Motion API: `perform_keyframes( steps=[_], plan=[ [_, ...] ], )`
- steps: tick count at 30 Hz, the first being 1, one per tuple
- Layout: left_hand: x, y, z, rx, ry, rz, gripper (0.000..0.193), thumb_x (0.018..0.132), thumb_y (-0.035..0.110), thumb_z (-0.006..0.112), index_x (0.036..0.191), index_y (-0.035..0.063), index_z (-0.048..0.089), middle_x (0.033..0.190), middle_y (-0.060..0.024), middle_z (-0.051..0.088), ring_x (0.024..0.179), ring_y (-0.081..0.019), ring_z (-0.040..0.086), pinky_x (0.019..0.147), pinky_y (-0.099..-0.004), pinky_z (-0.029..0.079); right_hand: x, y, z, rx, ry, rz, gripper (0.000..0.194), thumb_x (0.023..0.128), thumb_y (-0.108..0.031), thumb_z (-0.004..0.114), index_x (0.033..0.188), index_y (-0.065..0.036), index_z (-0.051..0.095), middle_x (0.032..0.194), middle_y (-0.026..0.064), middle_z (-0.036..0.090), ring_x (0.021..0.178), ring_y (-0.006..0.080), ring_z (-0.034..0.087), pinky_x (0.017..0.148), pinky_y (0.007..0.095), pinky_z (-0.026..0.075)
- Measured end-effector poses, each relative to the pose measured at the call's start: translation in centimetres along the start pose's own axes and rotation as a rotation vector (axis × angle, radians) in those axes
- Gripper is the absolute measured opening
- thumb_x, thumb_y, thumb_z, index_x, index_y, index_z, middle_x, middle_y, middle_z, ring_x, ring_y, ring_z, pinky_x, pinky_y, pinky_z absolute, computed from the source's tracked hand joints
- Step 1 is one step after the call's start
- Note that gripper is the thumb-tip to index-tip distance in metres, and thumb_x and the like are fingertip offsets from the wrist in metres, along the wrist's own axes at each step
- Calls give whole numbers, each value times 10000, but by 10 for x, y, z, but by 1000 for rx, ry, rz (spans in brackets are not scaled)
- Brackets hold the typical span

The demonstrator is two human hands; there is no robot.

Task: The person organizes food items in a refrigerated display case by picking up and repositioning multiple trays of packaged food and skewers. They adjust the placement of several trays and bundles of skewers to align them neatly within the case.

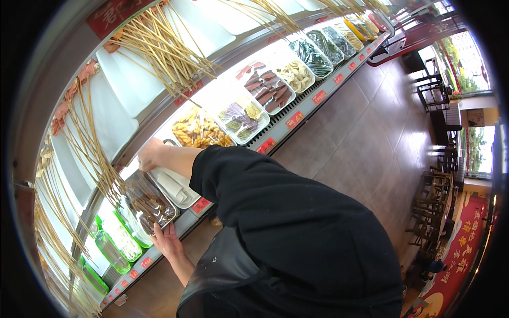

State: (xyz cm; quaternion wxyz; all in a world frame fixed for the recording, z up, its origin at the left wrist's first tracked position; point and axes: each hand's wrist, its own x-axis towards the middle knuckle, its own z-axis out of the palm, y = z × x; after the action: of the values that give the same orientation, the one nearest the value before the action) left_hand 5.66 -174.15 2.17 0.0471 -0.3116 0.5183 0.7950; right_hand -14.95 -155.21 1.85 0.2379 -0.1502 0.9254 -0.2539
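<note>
My left hand (169, 240) grips the front corner of a film-wrapped tray of dark brown strips (149, 202), thumb on top and fingers along its edge. My right hand (149, 155) reaches to the back of the same shelf with its fingers curled. It is near the rear of that tray and of a white tray with pale flat sheets (175, 190); what its fingertips touch is hidden. Under my right forearm, beside the pale sheets, lies a wrapped tray of golden twisted pieces (203, 129).
Skewers (163, 47) jut out over the shelf from the white trays above. Wrapped trays of purple and yellow strands (244, 117) and dark red slices (268, 89) continue rightward. Green containers (113, 250) stand at left. Red labels line the shelf edge (306, 107). Wooden chairs (429, 210) stand beyond.
</note>
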Motion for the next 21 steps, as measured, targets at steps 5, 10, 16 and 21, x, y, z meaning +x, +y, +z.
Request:
perform_keyframes(
  steps=[5, 10, 16, 21],
  plan=[
    [0, 0, -2, 12, 1, -6, 379, 913, 146, 531, 1266, 102, 402, 1196, -78, 533, 987, -250, 573, 812, -400, 478, 1, -1, 3, 5, 47, -25, 299, 747, -266, 524, 936, -116, 700, 959, 68, 667, 944, 219, 619, 780, 351, 454],
    [-2, 6, -10, 30, -20, -15, 385, 904, 131, 544, 1260, 89, 406, 1172, -98, 546, 985, -233, 579, 808, -388, 491, 1, -2, 0, 43, 33, -27, 299, 716, -257, 538, 913, -104, 701, 954, 81, 664, 936, 218, 618, 781, 346, 454],
    [-12, 10, -9, 14, 69, -66, 421, 876, 70, 575, 1252, 75, 386, 1076, -120, 570, 958, -259, 586, 801, -429, 501, 23, 2, 16, -76, -37, -10, 203, 666, -277, 603, 723, -107, 698, 743, 78, 662, 714, 226, 639, 580, 370, 488],
    [-22, 9, -3, 40, 3, -7, 347, 875, 100, 573, 1176, 90, 399, 1105, -100, 549, 944, -221, 583, 821, -424, 475, 12, 3, 2, 18, -101, -17, 306, 752, -287, 451, 859, -122, 685, 902, 103, 672, 818, 255, 631, 729, 379, 477]
  ],
)
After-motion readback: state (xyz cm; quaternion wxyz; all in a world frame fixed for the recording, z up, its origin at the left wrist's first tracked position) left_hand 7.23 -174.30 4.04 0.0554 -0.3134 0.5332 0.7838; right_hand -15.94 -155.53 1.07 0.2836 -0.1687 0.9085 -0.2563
